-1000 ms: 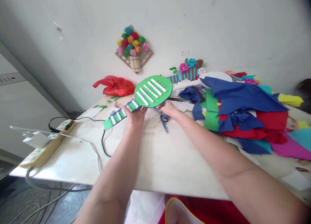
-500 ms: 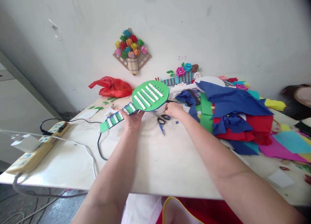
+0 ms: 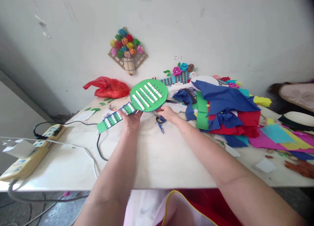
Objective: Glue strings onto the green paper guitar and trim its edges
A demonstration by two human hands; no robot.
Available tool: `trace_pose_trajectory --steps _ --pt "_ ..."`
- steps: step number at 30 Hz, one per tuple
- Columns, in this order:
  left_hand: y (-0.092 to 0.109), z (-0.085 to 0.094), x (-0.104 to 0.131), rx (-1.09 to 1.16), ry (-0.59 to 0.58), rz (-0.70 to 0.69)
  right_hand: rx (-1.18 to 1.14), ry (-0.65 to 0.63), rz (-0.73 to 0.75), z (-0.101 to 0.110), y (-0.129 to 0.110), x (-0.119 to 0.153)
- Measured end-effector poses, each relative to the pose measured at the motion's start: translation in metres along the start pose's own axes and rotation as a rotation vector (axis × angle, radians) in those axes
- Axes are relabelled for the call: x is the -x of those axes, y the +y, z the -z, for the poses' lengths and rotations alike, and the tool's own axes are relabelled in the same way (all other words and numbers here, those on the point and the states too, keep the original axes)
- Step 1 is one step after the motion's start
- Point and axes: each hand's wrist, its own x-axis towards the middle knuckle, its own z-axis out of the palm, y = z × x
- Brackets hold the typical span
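Observation:
A green paper banjo (image 3: 148, 95), a round body with a long neck, is tilted above the table. White strips cross it, dark blue lines its edge, and thin dark threads show on it. My left hand (image 3: 132, 121) is closed around the neck near the body, thumb in front, the other fingers partly hidden behind. At the body's lower right rim, the fingers of my right hand (image 3: 167, 113) are closed on the edge. Just below lie scissors (image 3: 159, 120) with dark handles, partly covered, beside a blue scrap (image 3: 160, 128).
To the right are piled blue, red and green sheets (image 3: 230, 98). A red plastic bag (image 3: 108, 88) lies at the back left. A power strip (image 3: 31, 152) with cables occupies the left side. A paper-flower basket (image 3: 129, 53) hangs on the wall.
My right hand has moved left from beside the scissors to the banjo's rim. My left hand keeps its hold on the neck. The view has shifted slightly to the right.

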Motion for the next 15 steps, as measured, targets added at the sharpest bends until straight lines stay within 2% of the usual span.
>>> trace_pose_trajectory --steps 3,5,9,15 --pt "-0.001 -0.002 0.002 -0.005 0.006 0.011 -0.355 -0.016 0.000 -0.003 0.000 0.012" --pt "-0.002 -0.004 0.004 -0.010 0.017 0.023 -0.486 -0.032 -0.018 -0.005 -0.002 0.019" --pt "-0.006 -0.010 0.009 -0.020 0.009 0.051 -0.596 -0.011 -0.031 -0.012 -0.002 0.022" --pt "-0.014 -0.019 0.014 -0.016 0.012 0.090 -0.628 0.090 -0.006 -0.026 0.002 0.018"
